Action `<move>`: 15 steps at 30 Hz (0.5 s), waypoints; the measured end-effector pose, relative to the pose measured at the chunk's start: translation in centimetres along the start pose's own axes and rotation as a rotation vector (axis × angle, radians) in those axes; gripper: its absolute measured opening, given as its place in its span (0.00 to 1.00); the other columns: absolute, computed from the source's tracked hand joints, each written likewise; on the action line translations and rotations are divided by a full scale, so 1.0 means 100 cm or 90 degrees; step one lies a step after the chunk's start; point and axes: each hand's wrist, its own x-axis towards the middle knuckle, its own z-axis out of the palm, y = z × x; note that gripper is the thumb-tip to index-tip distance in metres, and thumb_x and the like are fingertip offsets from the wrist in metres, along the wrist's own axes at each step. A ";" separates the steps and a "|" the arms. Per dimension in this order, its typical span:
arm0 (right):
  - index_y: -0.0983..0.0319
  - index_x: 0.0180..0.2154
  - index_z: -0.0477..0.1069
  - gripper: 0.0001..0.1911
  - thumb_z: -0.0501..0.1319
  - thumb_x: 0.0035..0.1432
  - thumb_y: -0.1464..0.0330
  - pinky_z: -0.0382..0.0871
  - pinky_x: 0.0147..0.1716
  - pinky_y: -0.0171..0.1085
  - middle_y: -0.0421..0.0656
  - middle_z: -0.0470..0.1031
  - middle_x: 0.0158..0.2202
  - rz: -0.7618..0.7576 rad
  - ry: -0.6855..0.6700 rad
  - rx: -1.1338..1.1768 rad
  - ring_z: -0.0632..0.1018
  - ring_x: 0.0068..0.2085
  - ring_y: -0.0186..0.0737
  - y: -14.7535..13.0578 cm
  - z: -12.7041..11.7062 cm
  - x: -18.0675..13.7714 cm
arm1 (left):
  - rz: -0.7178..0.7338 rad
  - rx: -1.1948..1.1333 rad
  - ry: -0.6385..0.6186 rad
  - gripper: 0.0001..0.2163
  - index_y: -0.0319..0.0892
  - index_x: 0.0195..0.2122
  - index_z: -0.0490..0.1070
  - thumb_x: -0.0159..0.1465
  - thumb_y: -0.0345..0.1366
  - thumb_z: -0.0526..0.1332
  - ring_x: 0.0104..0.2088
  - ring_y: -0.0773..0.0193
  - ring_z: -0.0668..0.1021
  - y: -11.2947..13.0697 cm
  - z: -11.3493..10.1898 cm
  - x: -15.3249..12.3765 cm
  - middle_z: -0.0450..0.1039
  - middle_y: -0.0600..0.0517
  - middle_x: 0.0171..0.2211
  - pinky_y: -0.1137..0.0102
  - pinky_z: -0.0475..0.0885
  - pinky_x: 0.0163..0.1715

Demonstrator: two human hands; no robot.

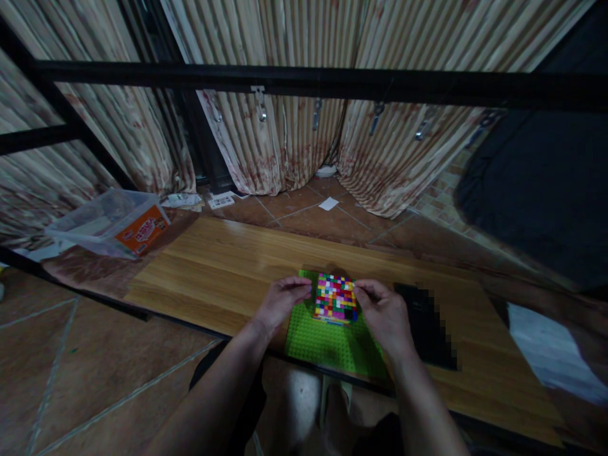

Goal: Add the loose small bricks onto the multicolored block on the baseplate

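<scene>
A square block of small toy bricks [335, 296] in many colours stands on the upper part of a green studded baseplate [323, 348]. My left hand [281, 303] is just left of the block, thumb and fingers pinched together over the plate's edge. What the pinch holds, if anything, is too small to make out. My right hand [387, 313] is closed at the block's upper right corner, its fingertips at or very close to the bricks. Whether a small brick sits between them cannot be seen. A dark spot shows at the block's lower right corner.
The plate lies on a wooden board [213, 266]. Right of it is a flat black item [425, 329], partly pixelated. A clear plastic box [90, 228] with an orange label stands far left. A black bar [304, 82] with metal clips crosses before striped curtains [275, 139]. White paper [555, 351] lies right.
</scene>
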 end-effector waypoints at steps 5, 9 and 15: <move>0.60 0.35 0.76 0.15 0.60 0.55 0.56 0.71 0.37 0.40 0.47 0.81 0.35 0.001 -0.001 0.008 0.80 0.37 0.45 0.002 -0.001 0.001 | -0.002 -0.007 0.002 0.08 0.41 0.30 0.78 0.48 0.35 0.70 0.32 0.67 0.77 0.000 0.000 0.000 0.78 0.52 0.30 0.68 0.69 0.43; 0.60 0.35 0.77 0.15 0.61 0.55 0.57 0.70 0.36 0.39 0.45 0.80 0.33 0.011 -0.011 0.032 0.79 0.35 0.43 0.006 -0.002 0.003 | -0.002 -0.007 0.002 0.08 0.41 0.30 0.78 0.48 0.34 0.70 0.32 0.68 0.77 0.001 0.001 -0.001 0.77 0.52 0.30 0.68 0.69 0.44; 0.62 0.36 0.78 0.16 0.62 0.54 0.57 0.70 0.35 0.39 0.45 0.80 0.33 0.028 -0.025 0.073 0.78 0.34 0.43 0.010 -0.003 0.003 | -0.007 -0.007 0.002 0.09 0.41 0.30 0.78 0.47 0.35 0.71 0.31 0.67 0.77 0.002 0.001 -0.001 0.77 0.52 0.29 0.68 0.69 0.42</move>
